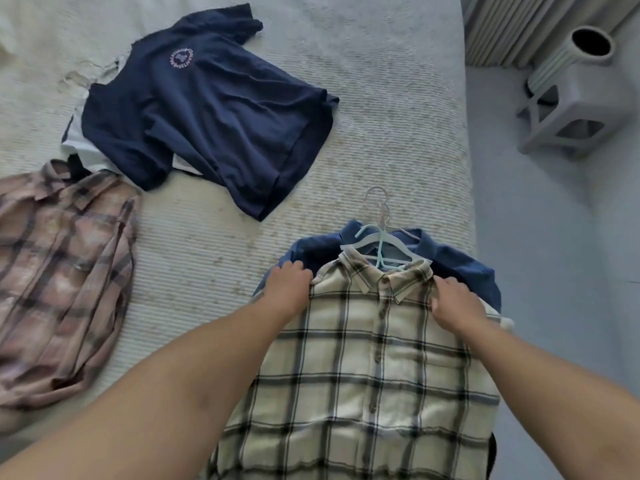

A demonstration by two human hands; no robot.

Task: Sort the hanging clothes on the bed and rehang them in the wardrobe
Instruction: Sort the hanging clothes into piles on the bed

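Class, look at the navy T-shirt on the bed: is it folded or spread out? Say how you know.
Spread out. The navy T-shirt lies flat on the bed, both sleeves out to the sides and its round chest logo showing.

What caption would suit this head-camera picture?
Both hands grip a cream plaid shirt on the bed, beside a navy T-shirt.

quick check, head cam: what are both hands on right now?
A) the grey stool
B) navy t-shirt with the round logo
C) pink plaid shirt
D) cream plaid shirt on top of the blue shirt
D: the left hand and right hand both grip the shoulders of the cream plaid shirt, which lies over the blue shirt with hangers at its collar.
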